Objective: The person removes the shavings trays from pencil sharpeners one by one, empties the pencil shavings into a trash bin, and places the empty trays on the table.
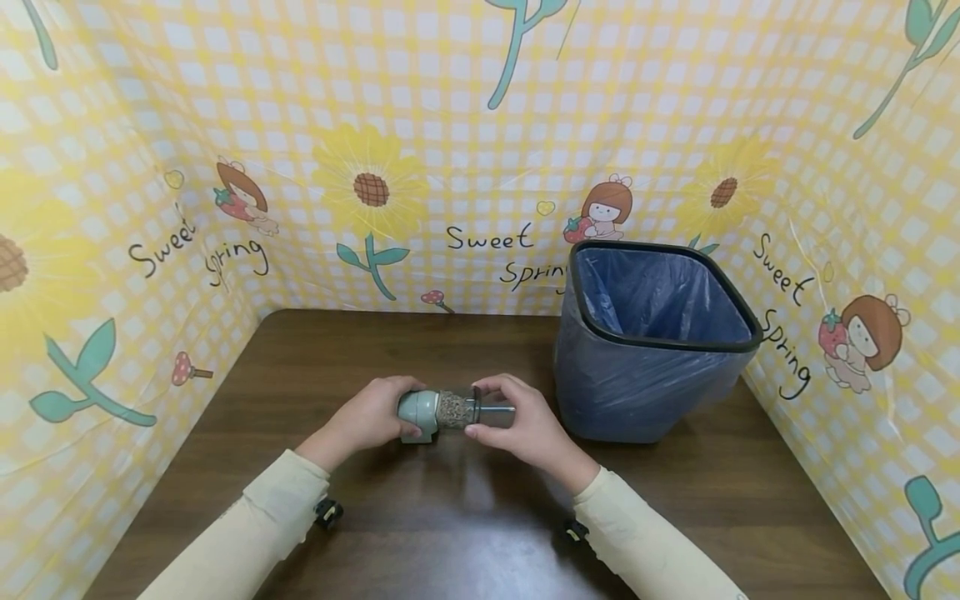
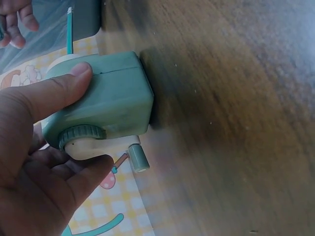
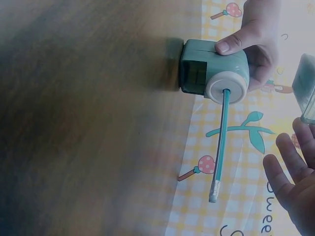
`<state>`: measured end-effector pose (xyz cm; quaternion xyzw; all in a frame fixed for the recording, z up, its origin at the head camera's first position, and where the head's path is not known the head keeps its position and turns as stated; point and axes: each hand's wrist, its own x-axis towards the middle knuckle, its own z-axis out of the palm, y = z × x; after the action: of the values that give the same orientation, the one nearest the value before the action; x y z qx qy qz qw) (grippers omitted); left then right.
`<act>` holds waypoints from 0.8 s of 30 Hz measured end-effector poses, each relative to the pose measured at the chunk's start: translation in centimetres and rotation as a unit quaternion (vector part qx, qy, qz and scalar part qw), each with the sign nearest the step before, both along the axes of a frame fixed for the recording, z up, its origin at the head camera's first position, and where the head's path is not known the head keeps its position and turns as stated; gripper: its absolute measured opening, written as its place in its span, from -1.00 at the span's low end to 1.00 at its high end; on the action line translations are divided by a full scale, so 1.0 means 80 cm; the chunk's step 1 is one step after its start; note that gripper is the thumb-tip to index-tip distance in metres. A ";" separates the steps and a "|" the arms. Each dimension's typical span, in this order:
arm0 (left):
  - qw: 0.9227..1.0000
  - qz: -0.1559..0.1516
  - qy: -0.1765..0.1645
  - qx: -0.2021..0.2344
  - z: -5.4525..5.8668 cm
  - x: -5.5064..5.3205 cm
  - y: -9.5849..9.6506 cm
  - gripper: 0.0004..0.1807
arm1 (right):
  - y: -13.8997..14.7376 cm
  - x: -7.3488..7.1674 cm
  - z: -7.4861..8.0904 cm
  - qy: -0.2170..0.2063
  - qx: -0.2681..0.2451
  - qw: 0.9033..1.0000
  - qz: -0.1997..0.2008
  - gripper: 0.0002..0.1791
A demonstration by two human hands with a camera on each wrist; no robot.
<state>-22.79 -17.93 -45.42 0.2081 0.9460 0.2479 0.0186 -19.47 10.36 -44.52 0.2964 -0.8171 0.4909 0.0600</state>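
My left hand (image 1: 369, 417) grips a green hand-crank pencil sharpener (image 2: 118, 93), thumb on its top. A teal pencil (image 3: 221, 142) with a white eraser end sticks out of the sharpener's round white face (image 3: 216, 88). Below the left fingers in the left wrist view is the crank's green knob (image 2: 139, 157). A dark rectangular opening (image 3: 194, 77) shows beside the white face. My right hand (image 1: 528, 425) pinches a see-through box (image 3: 305, 88) by its edge, near the pencil. Grey-brown shavings (image 1: 453, 409) show between the sharpener and the right fingertips in the head view.
A bin (image 1: 652, 392) lined with a blue bag stands on the brown table (image 1: 420, 533) to the right, close to my right hand. Yellow checked cloth (image 1: 465, 167) with flower prints hangs behind and along both sides of the table.
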 end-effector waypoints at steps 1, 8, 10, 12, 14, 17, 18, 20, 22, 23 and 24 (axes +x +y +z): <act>1.000 0.000 0.000 0.000 0.000 0.000 0.000 -0.25 | 0.000 0.000 0.001 -0.005 -0.002 1.000 0.003 -0.41; 1.000 0.002 -0.002 -0.002 0.002 0.001 0.001 -0.26 | 0.002 -0.001 0.005 -0.007 -0.001 1.000 0.003 -0.40; 1.000 0.003 -0.003 -0.002 0.002 0.002 0.002 -0.26 | 0.002 -0.001 0.005 -0.005 -0.004 1.000 0.003 -0.40; 1.000 0.005 -0.006 -0.003 0.003 0.002 0.002 -0.26 | 0.003 -0.001 0.005 -0.003 -0.006 1.000 0.004 -0.40; 1.000 0.006 -0.009 -0.004 0.003 0.002 0.003 -0.26 | 0.003 -0.001 0.005 -0.001 -0.009 1.000 0.005 -0.40; 1.000 0.008 -0.011 -0.006 0.004 0.001 0.003 -0.26 | 0.004 0.000 0.005 0.000 -0.015 1.000 0.007 -0.40; 1.000 0.007 -0.011 -0.006 0.004 0.001 0.003 -0.26 | 0.004 0.000 0.006 -0.001 -0.017 1.000 0.008 -0.40; 1.000 0.007 -0.012 -0.007 0.005 0.001 0.003 -0.26 | 0.004 0.000 0.007 -0.005 -0.017 1.000 0.007 -0.40; 1.000 0.005 -0.012 -0.009 0.006 0.002 0.003 -0.27 | 0.005 0.001 0.010 -0.005 -0.014 1.000 0.005 -0.40; 1.000 0.004 -0.012 -0.010 0.007 0.002 0.003 -0.27 | 0.006 0.001 0.011 -0.004 -0.012 1.000 0.004 -0.40; 1.000 0.005 -0.012 -0.010 0.007 0.002 0.003 -0.27 | 0.006 0.001 0.012 -0.002 -0.011 1.000 0.003 -0.41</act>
<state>-22.63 -17.65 -44.86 0.2005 0.9492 0.2406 0.0312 -19.40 10.84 -43.57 0.2969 -0.8112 0.5002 0.0603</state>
